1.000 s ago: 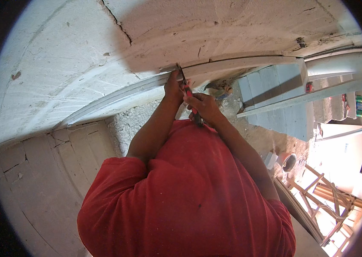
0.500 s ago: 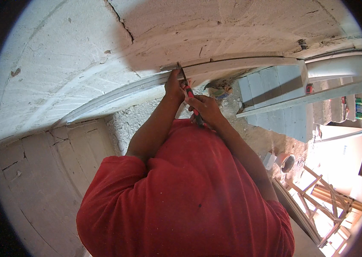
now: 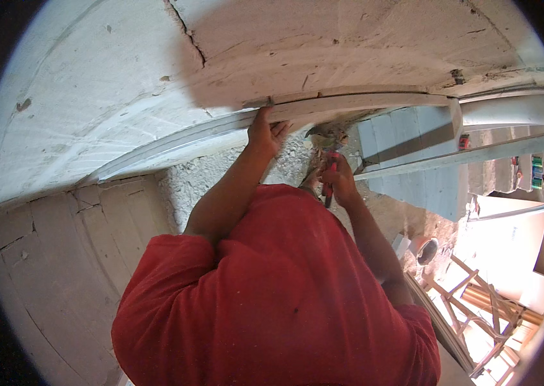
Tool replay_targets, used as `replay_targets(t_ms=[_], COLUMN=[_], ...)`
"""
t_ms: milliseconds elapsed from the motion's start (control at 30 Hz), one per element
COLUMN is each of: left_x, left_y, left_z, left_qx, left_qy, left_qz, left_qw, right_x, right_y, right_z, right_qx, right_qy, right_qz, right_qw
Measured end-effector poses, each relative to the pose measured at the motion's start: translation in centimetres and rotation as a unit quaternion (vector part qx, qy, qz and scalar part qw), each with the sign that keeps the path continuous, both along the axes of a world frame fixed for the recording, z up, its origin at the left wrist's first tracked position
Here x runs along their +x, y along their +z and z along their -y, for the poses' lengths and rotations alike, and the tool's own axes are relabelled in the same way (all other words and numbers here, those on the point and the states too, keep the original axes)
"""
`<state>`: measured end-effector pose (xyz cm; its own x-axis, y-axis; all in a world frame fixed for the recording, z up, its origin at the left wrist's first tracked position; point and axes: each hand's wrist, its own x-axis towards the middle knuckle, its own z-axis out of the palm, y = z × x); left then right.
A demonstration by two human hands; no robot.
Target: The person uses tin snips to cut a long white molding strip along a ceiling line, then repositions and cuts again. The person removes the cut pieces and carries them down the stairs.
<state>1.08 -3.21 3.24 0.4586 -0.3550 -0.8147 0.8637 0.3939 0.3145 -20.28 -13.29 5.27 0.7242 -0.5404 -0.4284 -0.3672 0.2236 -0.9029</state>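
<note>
My left hand (image 3: 263, 136) is raised to a long pale board (image 3: 362, 101) that runs along the wall. Its thumb side reaches the board's upper edge, and the other fingers curl against the lower face. Beside that fingertip, a small flat grey piece (image 3: 257, 103) sits at the gap between board and wall. Lower and to the right, my right hand (image 3: 344, 183) is closed around a tool with a red-and-black handle (image 3: 332, 165). The tool is apart from the board, and its head is hard to make out against the rubble behind it.
A rough plastered wall (image 3: 124, 83) with a crack rises ahead. To the right are pale blue panels (image 3: 407, 132), a slanting rail (image 3: 471, 156) and a round pipe-like opening (image 3: 427, 251). A wooden frame (image 3: 484, 302) lies at lower right. Large blocks (image 3: 59, 270) are at left.
My right hand has moved the tool away from the board, down and to the right. My left hand has stayed at the same spot on the board.
</note>
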Motion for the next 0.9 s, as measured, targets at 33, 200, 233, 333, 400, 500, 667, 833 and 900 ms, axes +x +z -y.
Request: replay_targets(t_ms=[33, 200, 233, 333, 400, 500, 667, 833, 900], left_x=[0.0, 0.1, 0.1, 0.2, 0.6, 1.2, 0.8, 0.7, 0.4], left_y=[0.1, 0.1, -0.1, -1.3, -2.2, -3.3, -3.4, -0.9, 0.8], left_z=[0.0, -0.3, -0.4, -0.5, -0.9, -1.5, -2.0, -2.5, -3.3], left_qx=[-0.007, -0.011, -0.012, -0.007, -0.014, -0.053, 0.035, 0.101, 0.133], left_qy=[-0.005, -0.007, -0.012, -0.036, -0.059, -0.124, -0.168, -0.206, -0.217], left_qz=[0.004, 0.003, 0.014, 0.031, 0.018, 0.043, 0.069, 0.063, 0.103], left_qw=[1.000, 1.000, 1.000, 0.999, 0.998, 0.990, 0.983, 0.971, 0.962], right_x=[0.2, 4.6, 5.9, 9.4, 11.1, 12.6, 12.8, 13.0, 13.1], right_y=[-1.3, -4.6, -4.7, -4.3, -4.1, -4.3, -5.2, -5.3, -5.3], right_z=[-0.1, 0.7, 0.6, -0.5, -0.8, -1.2, -1.2, -0.9, -0.9], right_qx=[0.119, 0.411, 0.424, 0.415, 0.415, 0.399, 0.391, 0.408, 0.394], right_qy=[-0.080, -0.210, -0.188, -0.177, -0.126, -0.166, -0.167, -0.187, -0.185], right_qz=[0.038, 0.078, 0.092, 0.075, 0.106, 0.073, 0.100, 0.157, 0.156], right_qw=[0.989, 0.884, 0.881, 0.889, 0.895, 0.899, 0.899, 0.880, 0.886])
